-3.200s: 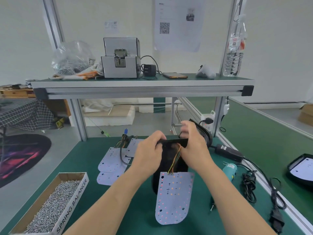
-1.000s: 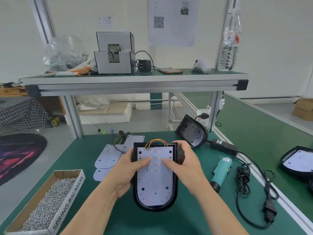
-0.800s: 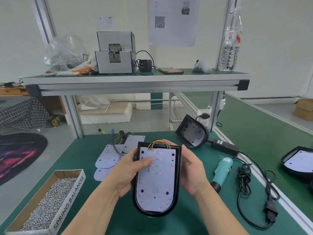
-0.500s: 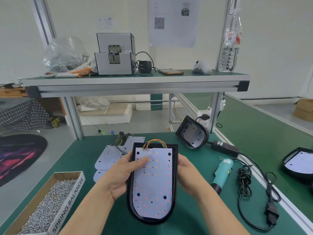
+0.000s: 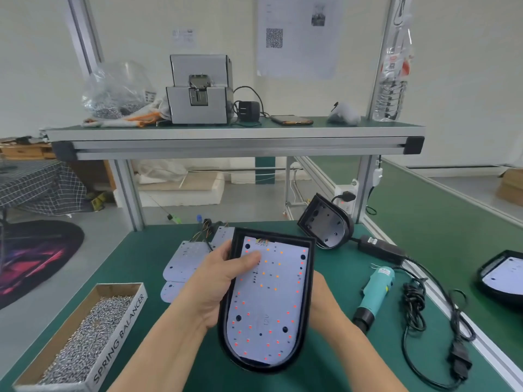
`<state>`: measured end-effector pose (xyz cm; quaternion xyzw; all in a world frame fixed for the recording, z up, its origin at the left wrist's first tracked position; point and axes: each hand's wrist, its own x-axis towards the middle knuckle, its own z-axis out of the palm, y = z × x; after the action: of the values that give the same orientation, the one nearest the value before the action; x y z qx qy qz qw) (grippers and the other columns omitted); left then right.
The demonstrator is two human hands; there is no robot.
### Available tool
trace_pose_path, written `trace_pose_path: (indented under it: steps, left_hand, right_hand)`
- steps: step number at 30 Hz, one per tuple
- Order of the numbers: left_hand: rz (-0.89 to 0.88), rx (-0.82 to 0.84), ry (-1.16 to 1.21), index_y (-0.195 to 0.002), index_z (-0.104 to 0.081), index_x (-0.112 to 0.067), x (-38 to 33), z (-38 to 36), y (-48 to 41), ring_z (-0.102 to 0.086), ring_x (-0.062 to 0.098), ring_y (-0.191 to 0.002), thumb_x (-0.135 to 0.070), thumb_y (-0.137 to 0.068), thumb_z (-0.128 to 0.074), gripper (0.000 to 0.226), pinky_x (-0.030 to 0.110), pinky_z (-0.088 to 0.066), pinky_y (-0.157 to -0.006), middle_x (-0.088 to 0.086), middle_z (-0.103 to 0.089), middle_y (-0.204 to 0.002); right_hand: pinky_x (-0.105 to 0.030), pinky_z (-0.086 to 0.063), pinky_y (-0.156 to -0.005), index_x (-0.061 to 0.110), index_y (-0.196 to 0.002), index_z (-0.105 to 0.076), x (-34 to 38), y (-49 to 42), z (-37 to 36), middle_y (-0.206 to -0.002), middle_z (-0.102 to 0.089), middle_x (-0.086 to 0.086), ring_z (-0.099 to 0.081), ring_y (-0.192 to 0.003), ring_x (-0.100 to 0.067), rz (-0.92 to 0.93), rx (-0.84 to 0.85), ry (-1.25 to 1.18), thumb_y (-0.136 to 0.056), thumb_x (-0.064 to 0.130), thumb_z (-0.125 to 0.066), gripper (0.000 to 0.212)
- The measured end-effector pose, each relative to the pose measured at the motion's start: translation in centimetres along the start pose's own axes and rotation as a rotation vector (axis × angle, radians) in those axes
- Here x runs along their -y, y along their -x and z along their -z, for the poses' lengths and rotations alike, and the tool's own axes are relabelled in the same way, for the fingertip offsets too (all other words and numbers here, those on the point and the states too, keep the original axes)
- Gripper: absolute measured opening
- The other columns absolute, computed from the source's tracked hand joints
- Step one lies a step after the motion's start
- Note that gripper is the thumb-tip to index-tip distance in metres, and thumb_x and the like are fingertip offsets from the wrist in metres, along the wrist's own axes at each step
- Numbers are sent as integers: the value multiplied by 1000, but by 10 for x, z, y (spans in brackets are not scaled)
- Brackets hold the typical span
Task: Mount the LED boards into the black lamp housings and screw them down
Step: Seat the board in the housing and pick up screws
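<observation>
While pinning LED board (image 5: 268, 301) flat, clasps black housing (image 5: 271, 233) in left hand (image 5: 218, 281); props underside with right hand (image 5: 322, 295), grip unseen

Both forearms are reaching forward. The left hand (image 5: 223, 281) is gripping the lamp housing's (image 5: 249, 364) left edge, thumb lying across its face. The right hand (image 5: 321, 292) is supporting it from behind, fingers hidden.

There are three black lamp housings (image 5: 325, 224), two seated LED boards (image 5: 268, 301), one teal screwdriver (image 5: 377, 292), one screw box (image 5: 119, 329), one phone (image 5: 291, 120).
</observation>
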<state>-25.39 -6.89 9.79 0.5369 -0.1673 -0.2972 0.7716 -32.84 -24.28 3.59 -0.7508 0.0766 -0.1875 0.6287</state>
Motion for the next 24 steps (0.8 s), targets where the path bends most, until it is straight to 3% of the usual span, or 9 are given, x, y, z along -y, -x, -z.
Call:
trace_pose_path:
  steps: [3, 5, 7, 9, 11, 14, 17, 20, 24]
  left_hand:
    - [-29, -33, -60, -121, -61, -2, 1, 4, -3, -69, 46, -99, -17, -74, -75, 51, 54, -59, -79, 25, -71, -112]
    - [-37, -39, -64, -120, -62, -3, 2, 7, -4, -70, 44, -97, -17, -75, -74, 48, 51, -60, -75, 24, -71, -111]
    - [-35, -40, -56, -118, -63, -4, 5, 10, -4, -72, 41, -94, -18, -76, -73, 45, 47, -60, -72, 23, -72, -110]
    - [-48, -41, -65, -116, -63, -4, 7, 10, -4, -72, 39, -94, -20, -76, -74, 44, 45, -60, -72, 22, -73, -109]
    - [-69, -31, -102, -116, -63, -3, 8, 8, -4, -73, 38, -96, -22, -77, -73, 44, 42, -60, -72, 21, -73, -109]
    - [-82, -7, -157, -117, -64, -4, 9, 8, -3, -72, 34, -99, -20, -84, -68, 38, 39, -61, -74, 18, -73, -111]
    - [-80, 6, -183, -121, -63, -3, 9, 10, -3, -71, 34, -104, -17, -89, -65, 35, 39, -60, -81, 17, -73, -115]
    - [-83, 20, -236, -118, -64, -5, 8, 14, -4, -72, 30, -100, -11, -87, -68, 32, 33, -60, -77, 14, -74, -113]
    - [-91, 25, -339, -108, -68, -13, 2, 21, -8, -69, 22, -92, 10, -79, -74, 38, 32, -55, -84, 7, -73, -103]
  right_hand:
    - [-25, -50, -83, 28, -111, -73, 20, -1, 12, -110, -68, 3, -61, -97, -6, 113, -80, -18, -98, 18, -47, 31]
    - [-33, -52, -77, 31, -110, -75, 36, -2, 19, -104, -69, -1, -63, -85, -10, 96, -88, -107, -91, 36, -52, 30]
    - [-25, -54, -72, 38, -110, -72, 44, 0, 20, -91, -68, 9, -63, -76, -9, 120, -23, -48, -85, 48, -61, 29]
    - [-26, -56, -76, 42, -106, -67, 43, 5, 16, -87, -70, 14, -65, -77, -13, 161, -64, 134, -83, 44, -67, 22]
    - [-43, -56, -88, 27, -99, -68, 40, 6, 8, -93, -74, 5, -67, -90, -27, 114, -157, 81, -89, 29, -70, 10]
    - [-57, -53, -88, 12, -93, -67, 36, 7, 0, -94, -72, -11, -64, -94, -39, 88, -218, -29, -90, 21, -71, 10]
    - [-49, -54, -80, 14, -89, -66, 32, 9, -4, -86, -70, -7, -62, -83, -34, 160, -257, -1, -93, 14, -70, 6]
    - [-35, -47, -65, 21, -85, -64, 30, 8, -8, -76, -65, -2, -51, -63, -13, 220, -296, 116, -93, 15, -69, 11]
    - [-23, -43, -66, 27, -91, -65, 30, 8, -3, -80, -60, 8, -50, -68, -7, 291, -172, 292, -90, 38, -64, 11]
